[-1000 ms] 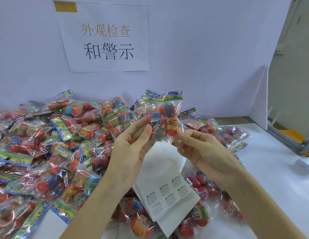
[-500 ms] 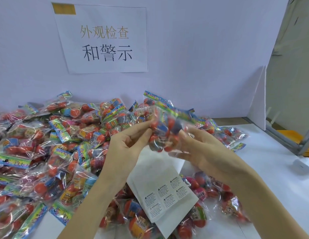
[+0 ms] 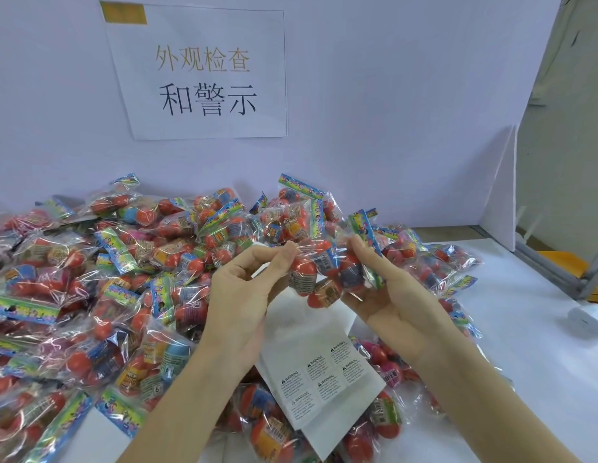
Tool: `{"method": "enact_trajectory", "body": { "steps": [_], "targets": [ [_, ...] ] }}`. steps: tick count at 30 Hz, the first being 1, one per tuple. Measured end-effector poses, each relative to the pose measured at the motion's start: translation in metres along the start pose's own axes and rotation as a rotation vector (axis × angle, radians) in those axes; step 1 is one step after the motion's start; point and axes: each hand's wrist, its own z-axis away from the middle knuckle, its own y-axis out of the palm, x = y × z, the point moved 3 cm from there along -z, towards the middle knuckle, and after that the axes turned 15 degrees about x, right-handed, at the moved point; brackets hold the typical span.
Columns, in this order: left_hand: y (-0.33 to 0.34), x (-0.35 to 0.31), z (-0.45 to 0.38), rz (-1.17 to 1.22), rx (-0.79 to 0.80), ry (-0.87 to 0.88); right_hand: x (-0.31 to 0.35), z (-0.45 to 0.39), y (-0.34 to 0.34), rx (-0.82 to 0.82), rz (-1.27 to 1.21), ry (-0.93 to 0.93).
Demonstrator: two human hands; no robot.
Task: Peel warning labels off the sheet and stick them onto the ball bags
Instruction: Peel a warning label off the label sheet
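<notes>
Clear plastic ball bag (image 3: 327,272) pinched between left hand (image 3: 247,295) and right hand (image 3: 388,295); next, probably peel 1 label from the sheet (image 3: 319,379).

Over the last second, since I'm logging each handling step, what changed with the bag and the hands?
The clear plastic bag of red balls was turned from upright, header up, to lying sideways with its header toward the right hand. The left hand pinches its other end. The white label sheet and the bag pile stayed put.
</notes>
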Motion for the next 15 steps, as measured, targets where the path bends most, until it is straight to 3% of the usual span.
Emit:
{"method": "enact_trajectory", "body": {
  "steps": [7, 9, 11, 13, 15],
  "targets": [
    [0.003, 0.003, 0.002, -0.019, 0.068, -0.014, 0.004, -0.001, -0.007, 0.032, 0.123, -0.043],
    [0.002, 0.001, 0.002, -0.165, 0.156, -0.019, 0.009, 0.002, -0.009, 0.001, 0.281, -0.089],
    [0.002, 0.000, 0.001, -0.313, 0.218, -0.027, 0.014, 0.006, -0.013, -0.090, 0.598, -0.132],
    [0.003, 0.001, 0.001, -0.379, 0.194, -0.012, 0.015, 0.006, -0.013, -0.123, 0.775, -0.170],
    [0.002, 0.004, 0.001, -0.362, 0.116, 0.022, 0.011, 0.004, -0.008, -0.064, 0.670, -0.173]
  ]
}}
